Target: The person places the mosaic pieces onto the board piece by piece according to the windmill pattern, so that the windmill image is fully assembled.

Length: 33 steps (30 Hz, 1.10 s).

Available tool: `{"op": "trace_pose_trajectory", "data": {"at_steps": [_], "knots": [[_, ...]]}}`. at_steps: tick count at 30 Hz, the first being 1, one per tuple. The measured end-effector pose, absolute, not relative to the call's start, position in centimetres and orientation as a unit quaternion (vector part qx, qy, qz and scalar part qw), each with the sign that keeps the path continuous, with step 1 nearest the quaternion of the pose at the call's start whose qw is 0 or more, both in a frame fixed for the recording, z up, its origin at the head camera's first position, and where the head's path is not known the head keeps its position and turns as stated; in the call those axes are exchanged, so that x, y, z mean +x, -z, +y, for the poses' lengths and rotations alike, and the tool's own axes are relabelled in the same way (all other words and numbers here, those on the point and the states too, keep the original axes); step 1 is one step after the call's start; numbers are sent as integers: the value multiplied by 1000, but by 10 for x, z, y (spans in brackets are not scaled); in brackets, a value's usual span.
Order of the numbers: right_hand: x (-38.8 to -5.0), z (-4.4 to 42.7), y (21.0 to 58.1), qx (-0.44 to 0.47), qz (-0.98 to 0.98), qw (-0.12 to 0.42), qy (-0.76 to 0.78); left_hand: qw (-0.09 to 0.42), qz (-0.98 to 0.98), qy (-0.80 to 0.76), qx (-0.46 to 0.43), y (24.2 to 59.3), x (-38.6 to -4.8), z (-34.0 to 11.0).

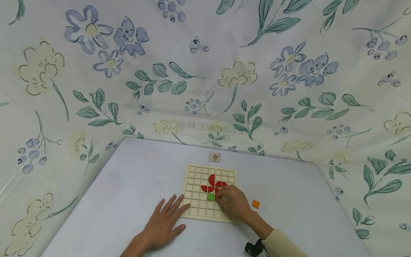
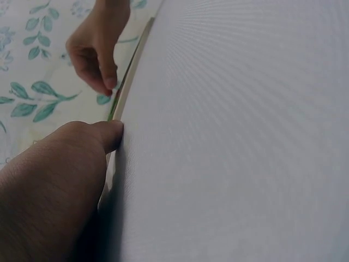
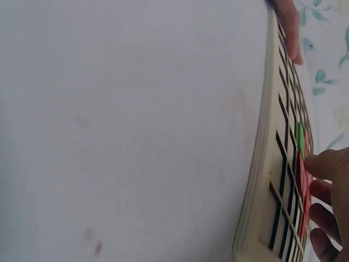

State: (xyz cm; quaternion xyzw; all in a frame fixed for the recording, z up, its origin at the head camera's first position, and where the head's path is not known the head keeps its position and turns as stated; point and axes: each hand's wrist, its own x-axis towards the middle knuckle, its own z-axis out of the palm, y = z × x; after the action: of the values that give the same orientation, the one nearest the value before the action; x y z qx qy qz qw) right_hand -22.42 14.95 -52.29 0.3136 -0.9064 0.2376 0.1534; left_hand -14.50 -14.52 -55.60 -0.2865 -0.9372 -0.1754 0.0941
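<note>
A pale wooden grid board point(image 1: 196, 205) lies on the table. Several red rounded pieces point(image 1: 208, 189) sit in its squares like petals, and a green square piece point(image 1: 211, 196) lies just below them. My right hand point(image 1: 232, 201) is over the board, its thumb and fingers pinching a red piece point(image 3: 303, 169) at the grid beside the green one; the fingers partly cover it. With fingers spread, my left hand point(image 1: 165, 223) rests at the board's left edge, fingertips on the rim and thumb on the table.
An orange square piece point(image 1: 255, 203) lies on the white table point(image 1: 128, 182) to the right of the board. Behind the board is a small pattern card point(image 1: 214, 157). A black device point(image 1: 254, 248) shows by the right sleeve. Floral cloth point(image 1: 199, 89) hangs around the table.
</note>
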Motion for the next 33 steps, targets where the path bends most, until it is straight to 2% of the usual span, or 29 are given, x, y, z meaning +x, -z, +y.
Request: {"op": "trace_pose_trajectory", "data": {"at_steps": [5,12,33], "knots": [[-226,166,522,286,-912,165,-245,91,-938,176,-285,555,-145,-146],[-223,188,521,227,-935,143,-231,98,-937,171,-288,555,-145,-145],[-210,245,517,157,-962,132,-183,89,-939,172,-285,555,-145,-145]]}}
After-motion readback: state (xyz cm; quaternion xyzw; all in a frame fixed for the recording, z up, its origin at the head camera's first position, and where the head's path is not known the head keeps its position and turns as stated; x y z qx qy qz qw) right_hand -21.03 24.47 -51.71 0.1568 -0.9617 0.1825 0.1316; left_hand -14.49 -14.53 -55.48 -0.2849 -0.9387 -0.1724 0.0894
